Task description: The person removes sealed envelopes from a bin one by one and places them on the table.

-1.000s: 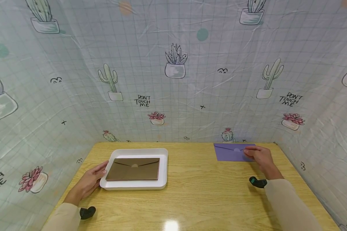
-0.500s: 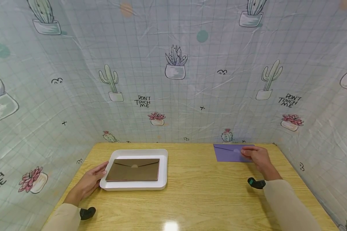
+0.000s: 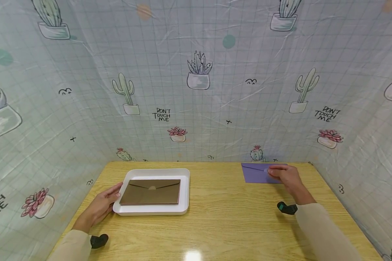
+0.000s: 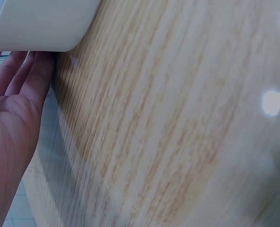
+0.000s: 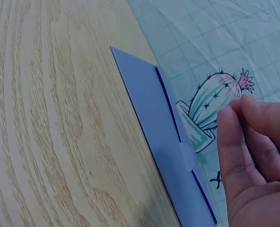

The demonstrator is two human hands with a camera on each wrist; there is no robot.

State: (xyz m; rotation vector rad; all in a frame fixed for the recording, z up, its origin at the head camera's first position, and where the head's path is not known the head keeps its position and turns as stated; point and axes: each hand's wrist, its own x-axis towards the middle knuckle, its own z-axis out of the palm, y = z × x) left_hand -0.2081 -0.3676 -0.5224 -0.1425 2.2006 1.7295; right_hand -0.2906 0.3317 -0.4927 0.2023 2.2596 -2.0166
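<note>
the right hand (image 3: 288, 179) has shifted slightly left above the purple envelope (image 3: 255, 174), near the counter (image 3: 222, 214)'s far right corner, fingertips together; likely a reach, and lifting calls for parting them. the left hand (image 3: 99, 206), fingers relaxed, touches the white tray (image 3: 150, 209) near the left edge.

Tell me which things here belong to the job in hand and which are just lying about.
Likely in the job:
- white tray, touched by the left hand
- brown envelope, in it
- purple envelope, beneath the right hand

Apparently just surroundings, nothing loose:
- wooden table
- cactus-print backdrop
</note>
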